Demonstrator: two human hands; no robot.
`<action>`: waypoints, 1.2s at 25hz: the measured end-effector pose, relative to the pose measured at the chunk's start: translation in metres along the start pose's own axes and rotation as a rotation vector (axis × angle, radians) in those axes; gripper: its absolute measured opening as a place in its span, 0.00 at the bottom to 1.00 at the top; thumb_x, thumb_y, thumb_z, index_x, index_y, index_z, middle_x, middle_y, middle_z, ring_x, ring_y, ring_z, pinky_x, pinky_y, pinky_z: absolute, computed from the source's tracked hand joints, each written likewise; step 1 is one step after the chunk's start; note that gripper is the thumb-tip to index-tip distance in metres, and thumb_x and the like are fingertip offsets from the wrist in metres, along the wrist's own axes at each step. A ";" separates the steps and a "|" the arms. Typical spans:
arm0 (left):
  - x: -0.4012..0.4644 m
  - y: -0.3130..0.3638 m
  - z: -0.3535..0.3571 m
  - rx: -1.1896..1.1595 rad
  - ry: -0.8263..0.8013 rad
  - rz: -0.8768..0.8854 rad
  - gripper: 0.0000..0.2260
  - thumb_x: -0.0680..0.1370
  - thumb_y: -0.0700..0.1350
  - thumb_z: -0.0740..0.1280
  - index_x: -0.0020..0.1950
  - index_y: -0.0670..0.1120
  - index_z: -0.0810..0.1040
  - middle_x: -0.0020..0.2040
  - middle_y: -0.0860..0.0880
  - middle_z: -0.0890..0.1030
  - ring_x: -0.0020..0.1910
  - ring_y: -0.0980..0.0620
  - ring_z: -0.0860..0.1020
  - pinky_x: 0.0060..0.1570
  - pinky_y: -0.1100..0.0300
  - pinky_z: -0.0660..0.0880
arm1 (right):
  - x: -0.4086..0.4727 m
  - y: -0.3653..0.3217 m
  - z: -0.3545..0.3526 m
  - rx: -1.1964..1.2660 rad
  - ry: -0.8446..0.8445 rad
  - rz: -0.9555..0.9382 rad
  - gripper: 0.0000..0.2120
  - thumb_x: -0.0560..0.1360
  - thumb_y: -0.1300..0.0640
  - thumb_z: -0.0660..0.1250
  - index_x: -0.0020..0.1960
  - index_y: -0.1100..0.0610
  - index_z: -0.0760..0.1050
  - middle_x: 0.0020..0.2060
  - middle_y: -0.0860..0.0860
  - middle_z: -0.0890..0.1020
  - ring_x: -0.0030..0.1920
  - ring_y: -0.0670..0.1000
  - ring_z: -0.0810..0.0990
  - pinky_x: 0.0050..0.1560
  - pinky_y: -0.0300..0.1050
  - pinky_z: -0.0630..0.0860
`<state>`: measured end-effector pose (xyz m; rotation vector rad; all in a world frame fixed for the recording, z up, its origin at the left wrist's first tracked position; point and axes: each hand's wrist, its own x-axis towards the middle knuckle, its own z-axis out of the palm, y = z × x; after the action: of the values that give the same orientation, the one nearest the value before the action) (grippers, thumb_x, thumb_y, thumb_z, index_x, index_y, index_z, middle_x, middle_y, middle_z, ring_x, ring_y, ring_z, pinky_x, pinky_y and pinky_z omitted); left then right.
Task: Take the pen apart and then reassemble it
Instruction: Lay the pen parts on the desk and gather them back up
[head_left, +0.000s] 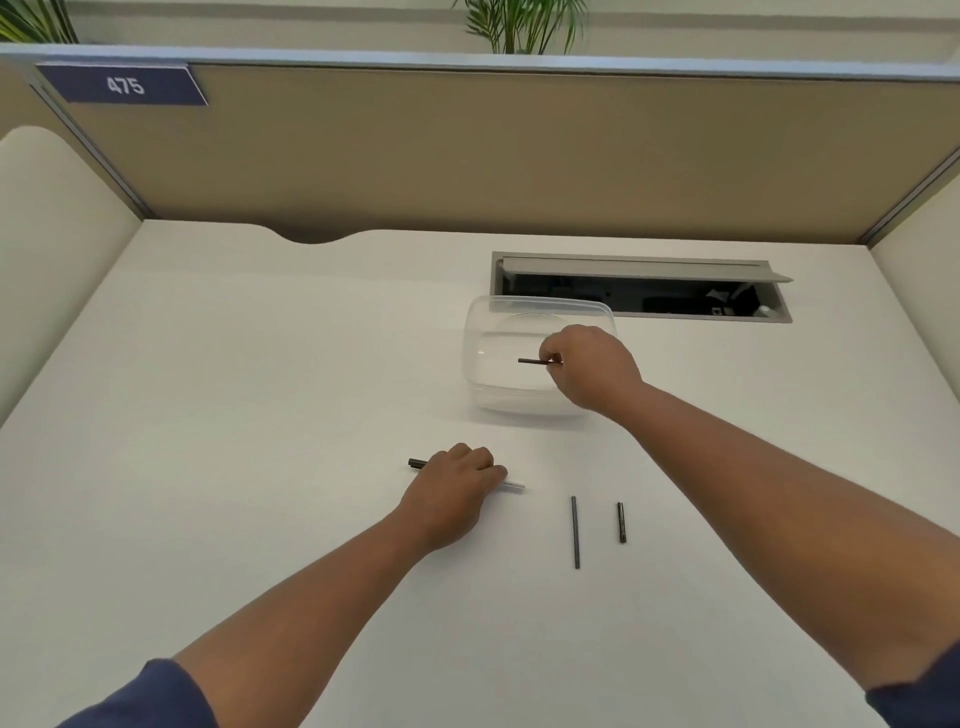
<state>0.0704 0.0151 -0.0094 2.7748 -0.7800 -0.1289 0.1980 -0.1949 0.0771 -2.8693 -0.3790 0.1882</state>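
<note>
My left hand (451, 486) rests on the white desk, closed over a pen part (417, 464) whose black end sticks out to the left and whose pale tip shows to the right. My right hand (592, 366) hovers over a clear plastic container (483, 332) and pinches a short dark pen piece (530, 360) that points left above the container's floor. Two more parts lie on the desk near me: a long thin dark rod (575, 531) and a shorter dark piece (621, 522), side by side and apart.
An open cable tray (644, 291) is sunk into the desk just behind the container. Tan partition walls close off the back and sides, with a sign reading 475 (124, 84) at the upper left.
</note>
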 end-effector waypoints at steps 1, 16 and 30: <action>0.003 -0.001 0.000 -0.007 0.005 0.005 0.15 0.77 0.35 0.64 0.60 0.46 0.81 0.51 0.47 0.81 0.46 0.41 0.76 0.40 0.49 0.74 | 0.010 0.001 0.003 0.000 -0.037 0.000 0.11 0.76 0.61 0.64 0.50 0.51 0.83 0.46 0.52 0.82 0.45 0.57 0.79 0.41 0.49 0.79; 0.015 -0.008 0.001 -0.067 0.031 0.033 0.16 0.76 0.34 0.67 0.61 0.44 0.82 0.52 0.46 0.81 0.46 0.41 0.77 0.41 0.48 0.75 | 0.059 0.011 0.041 0.011 -0.332 0.014 0.12 0.70 0.66 0.66 0.40 0.49 0.79 0.45 0.49 0.83 0.45 0.54 0.80 0.41 0.44 0.75; 0.015 -0.009 0.003 -0.053 0.023 0.023 0.15 0.76 0.34 0.67 0.61 0.45 0.81 0.52 0.47 0.80 0.46 0.41 0.76 0.40 0.50 0.74 | 0.052 0.020 0.032 0.178 -0.128 0.020 0.05 0.73 0.56 0.73 0.49 0.54 0.82 0.46 0.49 0.83 0.47 0.52 0.79 0.45 0.44 0.75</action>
<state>0.0869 0.0145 -0.0153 2.7117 -0.7913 -0.1117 0.2480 -0.1929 0.0362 -2.6940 -0.3387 0.3900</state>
